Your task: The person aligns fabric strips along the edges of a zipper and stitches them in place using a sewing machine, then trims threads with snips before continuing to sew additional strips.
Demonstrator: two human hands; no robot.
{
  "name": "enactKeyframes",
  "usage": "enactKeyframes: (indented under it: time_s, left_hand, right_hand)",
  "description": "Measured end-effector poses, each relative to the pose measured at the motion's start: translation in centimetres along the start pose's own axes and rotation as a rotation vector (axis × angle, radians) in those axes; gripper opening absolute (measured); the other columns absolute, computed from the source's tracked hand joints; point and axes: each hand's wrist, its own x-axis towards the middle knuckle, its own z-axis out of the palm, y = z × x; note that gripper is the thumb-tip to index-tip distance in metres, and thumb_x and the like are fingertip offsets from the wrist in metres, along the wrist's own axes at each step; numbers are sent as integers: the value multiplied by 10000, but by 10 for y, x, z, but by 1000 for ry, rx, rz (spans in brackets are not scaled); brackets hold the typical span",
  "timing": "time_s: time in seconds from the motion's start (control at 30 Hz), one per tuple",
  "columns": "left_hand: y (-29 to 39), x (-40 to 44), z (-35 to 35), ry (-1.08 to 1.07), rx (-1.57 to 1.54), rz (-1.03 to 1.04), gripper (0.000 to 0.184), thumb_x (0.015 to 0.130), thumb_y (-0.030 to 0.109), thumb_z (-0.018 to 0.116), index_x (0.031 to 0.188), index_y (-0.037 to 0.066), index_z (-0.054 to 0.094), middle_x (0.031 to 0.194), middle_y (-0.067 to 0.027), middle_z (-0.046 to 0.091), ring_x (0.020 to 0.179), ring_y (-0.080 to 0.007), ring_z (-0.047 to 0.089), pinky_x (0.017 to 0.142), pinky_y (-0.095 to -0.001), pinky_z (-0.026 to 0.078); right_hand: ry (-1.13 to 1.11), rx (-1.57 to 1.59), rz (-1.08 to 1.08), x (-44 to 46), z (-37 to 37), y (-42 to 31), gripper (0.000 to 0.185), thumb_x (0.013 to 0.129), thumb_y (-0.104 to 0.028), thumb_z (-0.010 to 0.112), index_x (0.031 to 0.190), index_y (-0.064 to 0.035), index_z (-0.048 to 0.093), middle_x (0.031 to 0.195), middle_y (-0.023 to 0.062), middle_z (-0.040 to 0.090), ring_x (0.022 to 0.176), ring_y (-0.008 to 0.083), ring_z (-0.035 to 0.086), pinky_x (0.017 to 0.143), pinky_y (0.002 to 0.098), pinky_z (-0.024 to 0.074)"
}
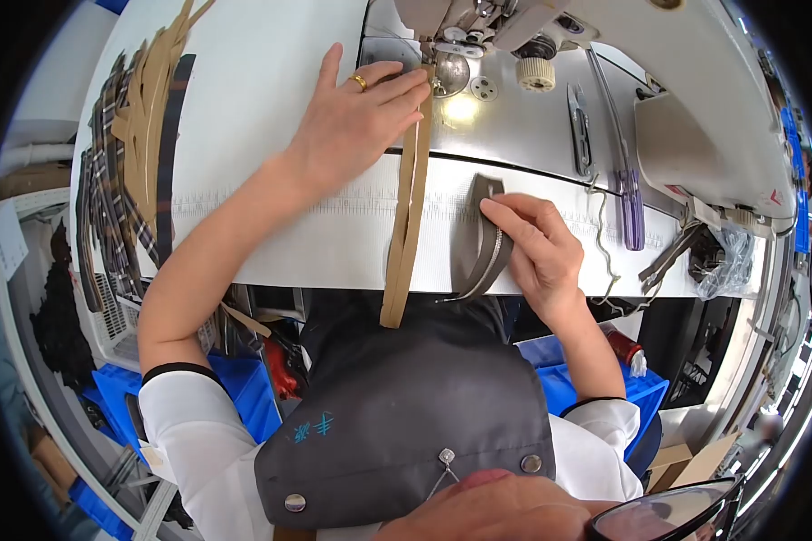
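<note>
My left hand point(361, 113) lies with its fingers spread by the sewing machine's needle area, fingertips on the upper end of a tan fabric strip point(406, 216). That strip runs down across the white table and hangs over its front edge. To the right, my right hand point(537, 248) pinches a dark grey-brown zipper strip point(490, 239) between thumb and fingers. The zipper is curved, with its teeth showing and its lower end near the table edge. Above both hands is the sewing machine point(514, 45) with its metal plate point(505, 126).
Tan strips point(144, 126) and plaid strips point(113, 198) lie at the left of the table point(271, 243). Right of the plate are a snipper point(580, 131), a purple-handled screwdriver point(631, 207) and a loose cord point(604, 239). Blue bins point(244, 397) stand below.
</note>
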Motion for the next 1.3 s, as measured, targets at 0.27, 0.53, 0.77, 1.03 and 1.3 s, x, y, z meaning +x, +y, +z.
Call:
enactKeyframes:
  time_s: [0.27, 0.53, 0.77, 1.03, 1.3]
  left_hand:
    - [-2, 3, 5, 90, -64, -11, 275, 772, 145, 664, 1045, 110, 663, 1143, 37, 625, 1035, -144, 557, 1033, -586, 196]
    - [-1, 2, 8, 153, -51, -47, 205, 770, 193, 660, 968, 138, 663, 1066, 76, 611, 1043, -106, 527, 1001, -616, 242]
    - [-2, 1, 8, 143, -96, -75, 180, 784, 159, 634, 962, 135, 646, 1041, 69, 588, 1102, -138, 503, 1030, -614, 176]
    - [1, 2, 6, 79, -155, -168, 308, 775, 143, 667, 1081, 158, 632, 1080, 60, 604, 1157, -151, 501, 1080, -552, 80]
    - [-1, 2, 10, 124, -90, -93, 213, 800, 184, 633, 1007, 136, 653, 1039, 66, 590, 1145, -142, 476, 1038, -603, 152]
  right_hand:
    - [61, 69, -161, 84, 16, 14, 260, 694, 80, 616, 934, -19, 594, 935, 103, 625, 772, 272, 627, 636, 334, 515]
    - [-17, -51, -84, 90, 34, 39, 204, 738, 89, 605, 920, 1, 627, 996, 94, 644, 806, 209, 643, 658, 263, 516]
    - [3, -43, -138, 94, 36, 38, 190, 740, 77, 607, 909, -8, 620, 987, 86, 644, 759, 219, 643, 630, 285, 520]
    - [-36, -75, -88, 92, 38, 39, 218, 739, 97, 606, 929, -9, 624, 1006, 91, 638, 818, 215, 645, 660, 274, 527]
    - [-35, -85, -108, 92, 39, 39, 217, 734, 98, 605, 922, -9, 619, 1000, 99, 636, 836, 240, 646, 680, 293, 531]
